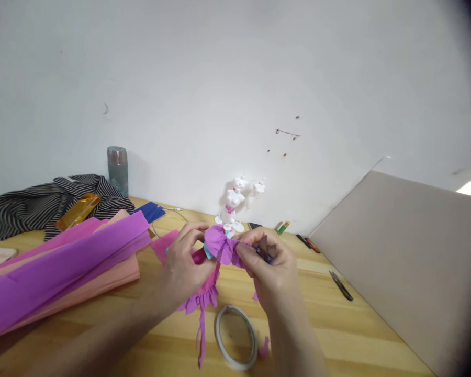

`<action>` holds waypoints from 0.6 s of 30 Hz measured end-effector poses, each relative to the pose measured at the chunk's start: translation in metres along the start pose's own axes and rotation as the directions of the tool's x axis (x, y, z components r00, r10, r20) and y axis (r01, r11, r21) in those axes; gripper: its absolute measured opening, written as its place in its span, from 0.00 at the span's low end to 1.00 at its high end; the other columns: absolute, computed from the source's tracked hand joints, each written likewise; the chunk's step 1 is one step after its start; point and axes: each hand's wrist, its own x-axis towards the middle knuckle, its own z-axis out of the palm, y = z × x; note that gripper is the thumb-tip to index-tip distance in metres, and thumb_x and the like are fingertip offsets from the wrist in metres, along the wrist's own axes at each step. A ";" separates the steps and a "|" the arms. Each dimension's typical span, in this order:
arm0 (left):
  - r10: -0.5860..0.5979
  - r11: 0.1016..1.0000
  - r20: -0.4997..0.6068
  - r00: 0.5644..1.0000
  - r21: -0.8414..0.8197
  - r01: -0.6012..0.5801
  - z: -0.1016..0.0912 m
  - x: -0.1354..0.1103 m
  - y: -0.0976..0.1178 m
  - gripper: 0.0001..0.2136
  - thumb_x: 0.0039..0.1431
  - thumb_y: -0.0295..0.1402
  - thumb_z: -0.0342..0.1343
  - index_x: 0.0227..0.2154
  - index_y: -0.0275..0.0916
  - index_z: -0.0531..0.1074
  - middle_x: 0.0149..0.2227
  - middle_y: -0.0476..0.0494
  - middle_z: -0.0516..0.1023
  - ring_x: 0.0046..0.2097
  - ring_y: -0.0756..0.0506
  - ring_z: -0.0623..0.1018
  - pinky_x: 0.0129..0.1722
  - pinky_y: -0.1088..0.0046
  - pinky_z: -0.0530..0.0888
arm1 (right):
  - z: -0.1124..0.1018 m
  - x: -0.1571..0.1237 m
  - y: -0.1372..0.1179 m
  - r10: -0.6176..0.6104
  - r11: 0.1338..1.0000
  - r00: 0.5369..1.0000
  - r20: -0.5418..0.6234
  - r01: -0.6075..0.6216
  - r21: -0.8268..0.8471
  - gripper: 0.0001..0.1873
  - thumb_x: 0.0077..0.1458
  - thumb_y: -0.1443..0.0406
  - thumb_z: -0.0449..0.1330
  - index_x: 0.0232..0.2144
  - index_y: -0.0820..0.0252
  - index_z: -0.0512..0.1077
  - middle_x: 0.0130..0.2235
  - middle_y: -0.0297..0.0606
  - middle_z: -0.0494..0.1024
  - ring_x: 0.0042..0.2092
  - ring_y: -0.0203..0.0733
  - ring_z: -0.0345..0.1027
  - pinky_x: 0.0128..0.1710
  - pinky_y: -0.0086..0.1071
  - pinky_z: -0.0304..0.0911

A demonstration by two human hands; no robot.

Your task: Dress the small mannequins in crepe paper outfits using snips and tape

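Observation:
A gathered piece of purple crepe paper [221, 246] is stretched between my hands above the table. My left hand [186, 259] is closed on its left end, where a bit of light blue shows underneath. The fingers of my right hand [272, 267] pinch the other end. A small dark item [264, 252] shows among the right fingers, too unclear to name. Below the left hand hangs pink paper [209, 283] with a ruffled purple edge and a trailing strip. Just beyond the hands stands a small white dress form [235, 201] with pink bands.
A roll of tape [219, 340] lies in front. Folded crepe paper [82, 262] covers the left side, with striped cloth [23, 204] and a flask [118, 170] behind. A craft knife [340, 286] lies right, beside a large pale board [400, 251]. The wall closes off the back.

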 end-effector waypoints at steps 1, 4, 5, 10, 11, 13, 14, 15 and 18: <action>-0.036 0.999 0.006 0.999 -0.010 0.036 0.002 -0.002 -0.001 0.12 0.51 0.22 0.57 0.39 0.39 0.72 0.42 0.44 0.77 0.45 0.45 0.77 0.41 0.69 0.76 | -0.001 0.001 0.000 0.000 0.999 1.000 0.004 0.000 -0.035 0.08 0.46 0.67 0.64 0.20 0.59 0.68 0.20 0.30 0.69 0.20 0.29 0.53 0.19 0.26 0.49; -0.085 0.996 0.002 0.996 -0.022 0.085 0.004 -0.006 -0.003 0.13 0.50 0.22 0.56 0.39 0.39 0.71 0.41 0.43 0.78 0.44 0.44 0.78 0.41 0.68 0.76 | -0.002 0.004 0.000 0.015 0.996 0.999 0.028 -0.012 -0.093 0.07 0.45 0.66 0.63 0.20 0.59 0.69 0.20 0.30 0.70 0.20 0.29 0.53 0.18 0.27 0.48; -0.081 0.997 -0.001 0.997 -0.016 0.081 0.004 -0.006 -0.004 0.12 0.50 0.22 0.55 0.39 0.39 0.71 0.41 0.42 0.78 0.44 0.44 0.78 0.42 0.67 0.76 | -0.003 0.004 0.000 0.022 0.995 0.999 0.035 -0.018 -0.099 0.08 0.45 0.65 0.63 0.20 0.59 0.69 0.21 0.31 0.71 0.20 0.30 0.53 0.18 0.26 0.47; 0.012 0.999 -0.005 1.000 0.048 -0.012 0.002 -0.006 -0.007 0.13 0.49 0.22 0.54 0.39 0.39 0.70 0.41 0.43 0.77 0.44 0.44 0.77 0.43 0.67 0.76 | -0.002 0.004 -0.001 0.047 0.994 0.998 0.039 -0.043 -0.102 0.09 0.45 0.64 0.63 0.20 0.59 0.67 0.20 0.31 0.69 0.21 0.30 0.54 0.18 0.26 0.46; 0.038 0.997 -0.003 0.999 0.072 -0.038 0.001 -0.005 -0.008 0.14 0.49 0.22 0.55 0.40 0.39 0.70 0.42 0.43 0.76 0.45 0.44 0.77 0.43 0.66 0.76 | -0.001 0.004 -0.002 0.047 0.994 0.998 0.036 -0.043 -0.105 0.09 0.45 0.64 0.63 0.20 0.59 0.67 0.20 0.30 0.69 0.21 0.30 0.54 0.18 0.26 0.47; 0.101 0.986 0.011 0.995 0.129 -0.102 0.000 -0.005 -0.010 0.15 0.48 0.22 0.55 0.40 0.39 0.70 0.43 0.42 0.76 0.46 0.43 0.76 0.45 0.65 0.76 | -0.001 0.004 -0.003 0.041 0.992 0.999 0.030 -0.037 -0.117 0.08 0.45 0.64 0.62 0.19 0.59 0.67 0.19 0.29 0.67 0.20 0.30 0.52 0.18 0.27 0.47; 0.137 0.978 0.020 0.990 0.158 -0.139 -0.001 -0.005 -0.011 0.15 0.48 0.21 0.55 0.41 0.40 0.69 0.43 0.42 0.76 0.47 0.42 0.76 0.45 0.64 0.76 | -0.001 0.004 -0.003 0.037 0.992 0.999 0.028 -0.034 -0.121 0.08 0.45 0.65 0.62 0.19 0.59 0.67 0.19 0.29 0.67 0.20 0.29 0.52 0.19 0.27 0.47; 0.176 0.966 0.027 0.984 0.185 -0.178 -0.002 -0.005 -0.012 0.16 0.48 0.22 0.55 0.41 0.39 0.69 0.44 0.42 0.76 0.48 0.42 0.76 0.46 0.63 0.75 | 0.000 0.004 -0.004 0.034 0.992 0.999 0.028 -0.030 -0.125 0.08 0.45 0.65 0.62 0.19 0.59 0.67 0.18 0.28 0.66 0.20 0.29 0.51 0.19 0.27 0.47; 0.264 0.932 0.043 0.964 0.248 -0.266 -0.005 -0.003 -0.015 0.17 0.48 0.22 0.56 0.43 0.39 0.69 0.46 0.40 0.75 0.49 0.40 0.75 0.48 0.61 0.75 | 0.000 0.004 -0.004 0.025 0.993 0.999 0.023 -0.022 -0.119 0.08 0.44 0.65 0.62 0.19 0.59 0.67 0.18 0.28 0.65 0.20 0.29 0.50 0.18 0.27 0.46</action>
